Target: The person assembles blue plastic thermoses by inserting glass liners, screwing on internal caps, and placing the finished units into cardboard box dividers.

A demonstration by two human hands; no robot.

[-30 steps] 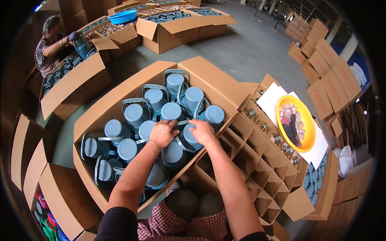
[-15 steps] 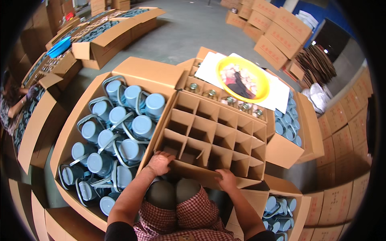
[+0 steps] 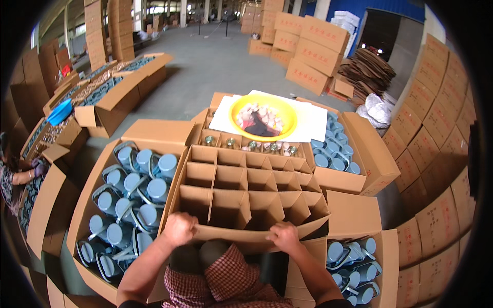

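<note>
A cardboard box [image 3: 231,234] with an upright grid of cardboard dividers [image 3: 229,204] stands in front of my knees. Its visible compartments hold nothing. My left hand [image 3: 179,229] is closed over the top edge of the near wall, by the left corner. Farther right on that same edge, my right hand [image 3: 285,236] has its fingers curled round the cardboard. Beyond the grid, glass jars [image 3: 231,142] stand in another divided box. A white sheet [image 3: 306,121] lies partly over it, bearing a yellow basin [image 3: 289,110] with small pale pieces and a dark cloth.
Left of me is a large carton [image 3: 179,150] of blue lidded containers [image 3: 123,208] with handles; similar cartons stand right and far right. A co-worker [image 3: 23,179] works at the far left beside a blue basin [image 3: 60,112]. Stacked cartons [image 3: 416,138] line the right side.
The view has tilted up and shows more of the hall. My right hand has closed on the near edge, and my left hand has shifted from the corner compartment onto the wall.
</note>
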